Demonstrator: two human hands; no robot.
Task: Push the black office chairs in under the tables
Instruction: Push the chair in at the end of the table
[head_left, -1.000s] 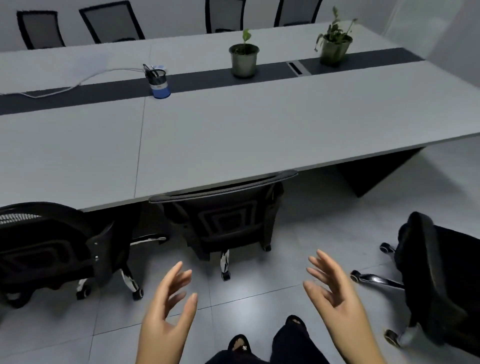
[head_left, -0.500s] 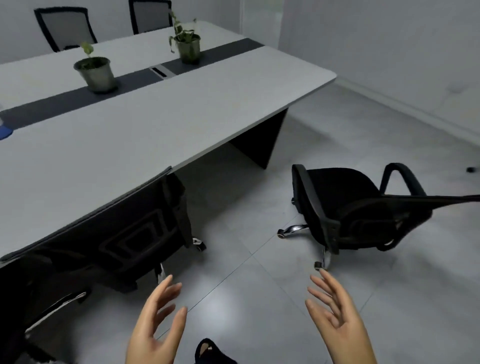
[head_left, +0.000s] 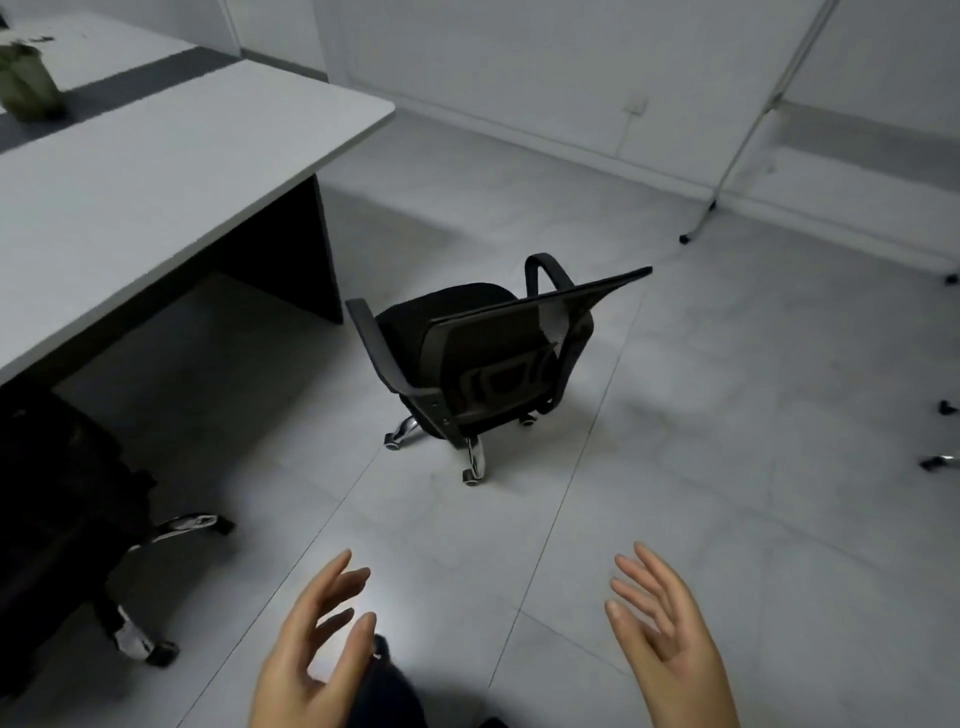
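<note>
Two bare hands are held out low in the frame, the left hand (head_left: 317, 644) and the right hand (head_left: 665, 634), both with fingers spread loose and nothing gripped. One black mesh-backed office chair on chrome castor legs (head_left: 483, 358) is parked out on the grey tiled floor (head_left: 727, 467), well apart from the pale grey table with dark panel legs (head_left: 156, 171), its back turned toward the camera. Another dark chair (head_left: 62, 519) is seen at the left edge, mostly tucked under the tabletop already. Pretty easy rolling should be expected on those castors, though it'll probably swivel if shoved off-centre. The top rail of the backrest looks like the best spot to be grabbed, since the mesh itself would likely flex.
</note>
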